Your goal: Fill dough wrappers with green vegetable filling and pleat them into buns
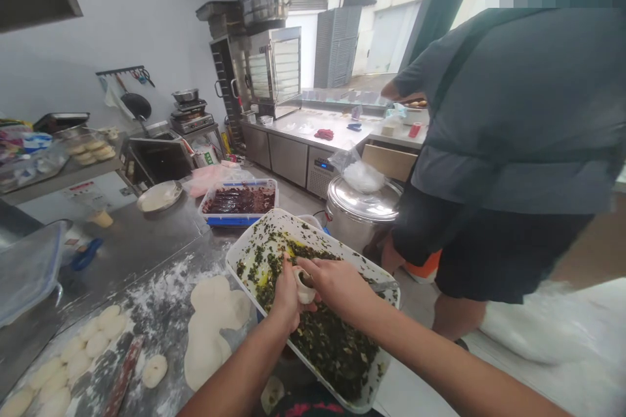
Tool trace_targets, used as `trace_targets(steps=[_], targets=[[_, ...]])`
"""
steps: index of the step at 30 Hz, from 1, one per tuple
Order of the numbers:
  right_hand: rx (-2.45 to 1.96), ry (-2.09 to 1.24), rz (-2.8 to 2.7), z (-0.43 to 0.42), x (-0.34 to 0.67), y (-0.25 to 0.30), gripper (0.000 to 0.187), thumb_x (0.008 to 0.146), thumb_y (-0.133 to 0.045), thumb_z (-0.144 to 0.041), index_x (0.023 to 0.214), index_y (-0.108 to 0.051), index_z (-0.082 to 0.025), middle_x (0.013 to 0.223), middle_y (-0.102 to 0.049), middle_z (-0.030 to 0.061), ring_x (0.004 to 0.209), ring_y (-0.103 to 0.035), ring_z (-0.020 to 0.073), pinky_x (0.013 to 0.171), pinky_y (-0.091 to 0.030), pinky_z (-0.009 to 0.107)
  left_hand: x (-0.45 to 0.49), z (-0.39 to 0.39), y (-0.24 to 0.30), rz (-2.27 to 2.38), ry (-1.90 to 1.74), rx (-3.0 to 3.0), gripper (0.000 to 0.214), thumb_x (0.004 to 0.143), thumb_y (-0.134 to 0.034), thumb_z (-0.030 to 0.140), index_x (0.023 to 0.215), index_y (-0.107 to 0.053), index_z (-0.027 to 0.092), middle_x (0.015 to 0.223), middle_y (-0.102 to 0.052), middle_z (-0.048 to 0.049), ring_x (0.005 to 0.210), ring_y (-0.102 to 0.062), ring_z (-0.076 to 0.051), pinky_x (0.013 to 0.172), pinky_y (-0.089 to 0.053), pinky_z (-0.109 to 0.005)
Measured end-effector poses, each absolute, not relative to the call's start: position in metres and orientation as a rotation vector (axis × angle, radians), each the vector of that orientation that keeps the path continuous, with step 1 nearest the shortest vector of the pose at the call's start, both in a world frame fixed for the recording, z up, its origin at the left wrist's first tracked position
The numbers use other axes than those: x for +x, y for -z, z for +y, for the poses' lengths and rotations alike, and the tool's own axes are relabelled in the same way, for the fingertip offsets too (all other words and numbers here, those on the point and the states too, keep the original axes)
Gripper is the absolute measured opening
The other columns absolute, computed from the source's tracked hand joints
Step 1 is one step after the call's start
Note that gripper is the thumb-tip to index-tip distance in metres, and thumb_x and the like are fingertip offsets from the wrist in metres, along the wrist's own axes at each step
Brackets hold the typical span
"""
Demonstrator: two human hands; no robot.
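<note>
Over a white tray (386, 273) of chopped green filling (337, 345), my left hand (287, 290) is closed around a filled dough bun (304, 288). Green filling shows through the opening in its top. My right hand (337, 283) is closed at the bun's right side, its fingers on the edge of the dough. The tray sits tilted at the table's edge, and a utensil handle (384, 286) rests at its right side. To the left, rolled dough wrappers (208, 332) lie overlapping on the floured table, beside a single dough piece (154, 371).
A rolling pin (124, 374) and several dough balls (78, 358) lie at the lower left. Beyond the tray stands a box of dark red filling (239, 201). A large metal pot (362, 202) stands behind. At right, a person in grey (508, 117) stands close by.
</note>
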State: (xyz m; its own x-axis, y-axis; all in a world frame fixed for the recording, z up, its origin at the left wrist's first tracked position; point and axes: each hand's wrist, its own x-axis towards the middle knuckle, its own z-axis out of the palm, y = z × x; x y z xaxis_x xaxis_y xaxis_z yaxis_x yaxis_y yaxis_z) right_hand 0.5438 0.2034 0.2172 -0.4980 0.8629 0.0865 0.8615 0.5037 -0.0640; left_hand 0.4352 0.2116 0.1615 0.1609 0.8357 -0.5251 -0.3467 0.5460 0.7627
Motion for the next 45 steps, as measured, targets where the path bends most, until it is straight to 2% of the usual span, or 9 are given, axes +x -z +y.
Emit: trace_targets(steps=[2, 6, 11, 16, 22, 25, 27, 40, 45], targets=[[-1.488, -0.032, -2.637, 0.204, 0.543, -0.218, 0.024, 0.070, -0.050, -0.016, 0.094, -0.054, -0.018, 0.076, -0.061, 0.0033, 0.065, -0.056, 0.0164, 0.051, -0.031, 0.024, 0.434, 0.211, -0.160, 1.090, -0.905, 0.552, 0.058, 0.066, -0.031, 0.066, 0.076, -0.055, 0.014, 0.050, -0.053, -0.0032, 0.043, -0.051, -0.014, 0.033, -0.035, -0.020], [-1.518, 0.010, -2.694, 0.205, 0.543, -0.215, 0.006, 0.070, -0.052, -0.018, 0.067, -0.057, -0.015, 0.069, -0.060, 0.0047, 0.061, -0.055, 0.0163, 0.052, -0.031, 0.025, 0.433, 0.211, -0.156, 1.060, -0.891, 0.596, 0.063, 0.066, -0.027, 0.068, 0.079, -0.055, 0.013, 0.053, -0.056, -0.0044, 0.041, -0.051, -0.013, 0.030, -0.031, -0.019], [-1.432, 0.025, -2.652, 0.206, 0.541, -0.213, 0.022, 0.066, -0.056, -0.018, 0.088, -0.054, -0.017, 0.077, -0.060, 0.0034, 0.066, -0.055, 0.0168, 0.055, -0.033, 0.025, 0.432, 0.212, -0.161, 1.115, -0.885, 0.569, 0.061, 0.066, -0.026, 0.069, 0.073, -0.054, 0.014, 0.052, -0.056, -0.0041, 0.043, -0.052, -0.014, 0.034, -0.036, -0.021], [-1.476, 0.038, -2.716, 0.207, 0.539, -0.217, 0.004, 0.069, -0.052, -0.016, 0.071, -0.055, -0.015, 0.070, -0.059, 0.0049, 0.062, -0.055, 0.0159, 0.054, -0.033, 0.026, 0.430, 0.212, -0.161, 1.043, -0.886, 0.595, 0.065, 0.067, -0.023, 0.069, 0.079, -0.055, 0.014, 0.054, -0.057, -0.0051, 0.041, -0.052, -0.014, 0.035, -0.036, -0.021], [-1.411, -0.013, -2.688, 0.206, 0.538, -0.224, 0.020, 0.066, -0.056, -0.019, 0.086, -0.054, -0.016, 0.075, -0.060, 0.0034, 0.066, -0.055, 0.0161, 0.053, -0.033, 0.025, 0.429, 0.213, -0.159, 1.110, -0.863, 0.638, 0.070, 0.066, -0.022, 0.071, 0.078, -0.057, 0.012, 0.052, -0.057, -0.0067, 0.037, -0.050, -0.014, 0.031, -0.031, -0.020], [-1.431, 0.021, -2.723, 0.208, 0.539, -0.225, 0.002, 0.069, -0.053, -0.016, 0.070, -0.054, -0.015, 0.070, -0.060, 0.0043, 0.062, -0.055, 0.0149, 0.053, -0.032, 0.024, 0.428, 0.212, -0.161, 1.064, -0.851, 0.629, 0.072, 0.066, -0.020, 0.071, 0.083, -0.056, 0.012, 0.053, -0.058, -0.0065, 0.037, -0.051, -0.014, 0.031, -0.031, -0.020], [-1.440, 0.056, -2.752, 0.208, 0.540, -0.226, 0.005, 0.070, -0.051, -0.015, 0.066, -0.053, -0.015, 0.067, -0.060, 0.0047, 0.059, -0.055, 0.0149, 0.051, -0.031, 0.024, 0.428, 0.211, -0.162, 1.041, -0.840, 0.616, 0.073, 0.066, -0.019, 0.071, 0.084, -0.056, 0.011, 0.053, -0.058, -0.0067, 0.038, -0.051, -0.014, 0.033, -0.033, -0.021], [-1.429, 0.061, -2.709, 0.207, 0.542, -0.235, 0.010, 0.072, -0.045, -0.012, 0.065, -0.051, -0.016, 0.063, -0.060, 0.0025, 0.056, -0.054, 0.0132, 0.048, -0.026, 0.025, 0.426, 0.207, -0.168, 0.943, -0.857, 0.584, 0.070, 0.067, -0.021, 0.069, 0.086, -0.055, 0.011, 0.053, -0.059, -0.0067, 0.039, -0.052, -0.014, 0.032, -0.027, -0.019], [-1.413, -0.003, -2.664, 0.204, 0.542, -0.236, 0.008, 0.071, -0.047, -0.014, 0.077, -0.052, -0.016, 0.063, -0.059, 0.0008, 0.054, -0.054, 0.0125, 0.046, -0.024, 0.024, 0.427, 0.208, -0.169, 0.951, -0.845, 0.590, 0.068, 0.067, -0.024, 0.068, 0.082, -0.056, 0.010, 0.051, -0.058, -0.0076, 0.038, -0.052, -0.014, 0.031, -0.026, -0.019]])
